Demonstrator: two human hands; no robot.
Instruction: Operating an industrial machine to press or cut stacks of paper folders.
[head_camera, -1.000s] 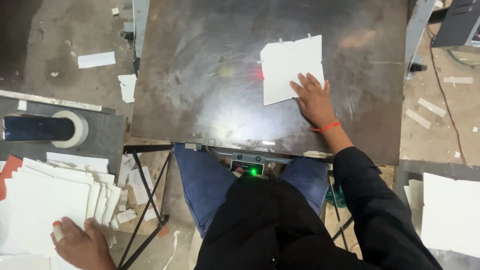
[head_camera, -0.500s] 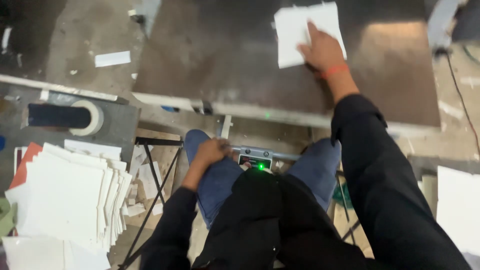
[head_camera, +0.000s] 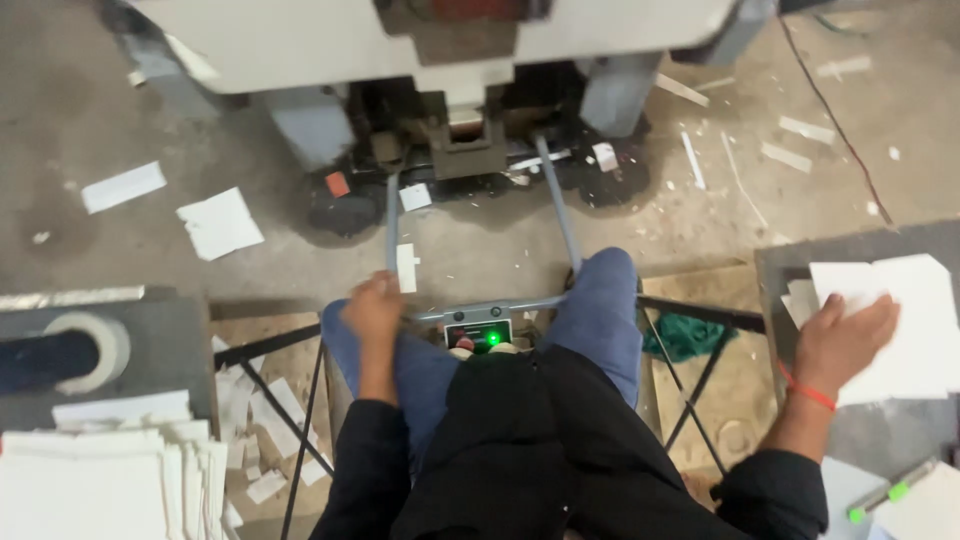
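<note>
The person sits with knees apart, and the right hand (head_camera: 845, 340) lies flat and open, fingers spread, pressing on a white sheet (head_camera: 905, 320) atop a small stack at the right. That stack rests on a dark grey table (head_camera: 775, 265) whose far corner alone shows; the rest runs off the right edge. The left hand (head_camera: 372, 310) is loosely curled on the left knee, holding nothing, just beside a grey metal frame (head_camera: 480, 310) with a green light between the legs. At the near left a larger pile of white sheets (head_camera: 110, 480) is cut off by the edge. A tape roll (head_camera: 85, 350) sits just beyond it. The machine (head_camera: 450, 40) at the far side is cropped and blurred.
</note>
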